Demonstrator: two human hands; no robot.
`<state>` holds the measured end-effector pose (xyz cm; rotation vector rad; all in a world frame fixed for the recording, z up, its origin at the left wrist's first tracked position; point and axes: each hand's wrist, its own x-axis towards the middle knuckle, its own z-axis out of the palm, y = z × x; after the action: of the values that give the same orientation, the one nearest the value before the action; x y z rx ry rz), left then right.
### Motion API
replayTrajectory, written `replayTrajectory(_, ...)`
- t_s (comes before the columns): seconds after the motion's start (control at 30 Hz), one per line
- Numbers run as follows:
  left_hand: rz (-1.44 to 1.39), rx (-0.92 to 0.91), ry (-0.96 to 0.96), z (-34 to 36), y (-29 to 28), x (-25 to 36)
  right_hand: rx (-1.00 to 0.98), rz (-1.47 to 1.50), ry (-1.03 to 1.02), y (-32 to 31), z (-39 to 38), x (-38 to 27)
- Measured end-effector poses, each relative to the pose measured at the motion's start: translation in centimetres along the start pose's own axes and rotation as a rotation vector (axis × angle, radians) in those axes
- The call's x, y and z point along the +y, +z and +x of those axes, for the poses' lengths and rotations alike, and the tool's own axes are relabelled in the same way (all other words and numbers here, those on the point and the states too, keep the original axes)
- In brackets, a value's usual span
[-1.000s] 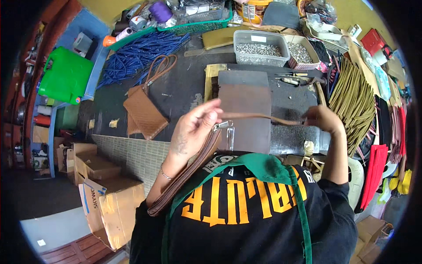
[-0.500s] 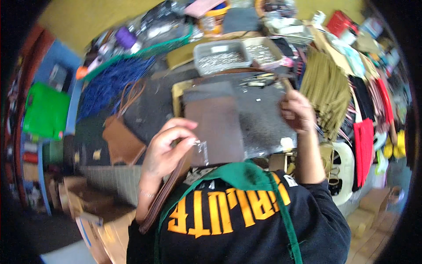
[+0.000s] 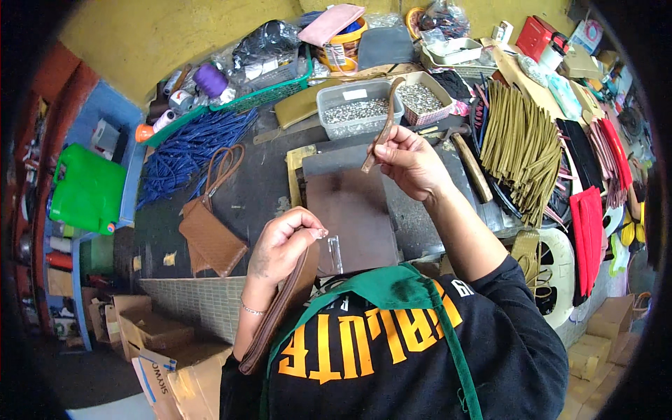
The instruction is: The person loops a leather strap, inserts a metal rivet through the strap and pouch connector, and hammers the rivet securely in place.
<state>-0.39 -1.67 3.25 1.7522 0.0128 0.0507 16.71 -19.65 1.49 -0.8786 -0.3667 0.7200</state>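
Note:
My left hand (image 3: pixel 283 245) is closed at the lower middle, pinching the top of a brown zippered leather piece (image 3: pixel 276 329) that hangs down along my forearm; the tiny thing at its fingertips is too small to make out. My right hand (image 3: pixel 409 164), higher and to the right, pinches the end of a narrow brown leather strap (image 3: pixel 385 126), which rises toward the bins. Beneath both hands is a dark brown sheet (image 3: pixel 346 196) on a work board. A brown woven pouch (image 3: pixel 213 238) with a looped strap lies to the left.
Plastic bins of small metal parts (image 3: pixel 353 119) stand behind; a hammer (image 3: pixel 472 168) lies right, beside bundled olive strips (image 3: pixel 518 147). Blue strips (image 3: pixel 175 168) and baskets of spools (image 3: pixel 210 84) are at back left. Cardboard boxes (image 3: pixel 161 322) are below left; a green jerrycan (image 3: pixel 87 189) is far left.
My right hand has risen, then moved left over the board, and the strap, earlier stretched sideways between both hands, now stands upward from its fingers. My left hand still grips the zippered piece.

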Motion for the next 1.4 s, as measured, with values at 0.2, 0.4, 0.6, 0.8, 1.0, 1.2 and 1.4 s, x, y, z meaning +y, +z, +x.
replayTrajectory(0.2, -0.357, 0.229, -0.049, 0.3, 0.6, 0.3, -0.103, 0.025, -0.042, 2.3, -0.9, 1.1)
replayTrajectory(0.4, -0.344, 0.356, 0.003, 0.3, 1.7, 0.1, -0.079, 0.013, -0.058, 4.6, -1.7, 3.1)
replayTrajectory(0.6, -0.149, 0.373, -0.016, -0.1, 2.1, 0.4, -0.153, -0.104, -0.135, 5.3, -1.5, 3.1)
replayTrajectory(0.8, -0.167, 0.362, -0.023, -0.2, 2.4, 0.4, -0.185, -0.228, -0.223, 6.0, -1.9, 2.8)
replayTrajectory(1.0, -0.224, 0.371, -0.003, -0.2, 2.7, 0.5, -0.182, -0.267, -0.196, 5.9, -2.0, 2.3)
replayTrajectory(1.2, -0.075, 0.342, 0.073, -0.2, 2.6, 0.4, -0.157, -0.338, -0.208, 5.8, -2.6, 2.1)
replayTrajectory(1.4, 0.038, 0.416, 0.122, -0.2, 2.8, 0.3, -0.281, -0.344, -0.041, 5.7, -1.1, 1.4)
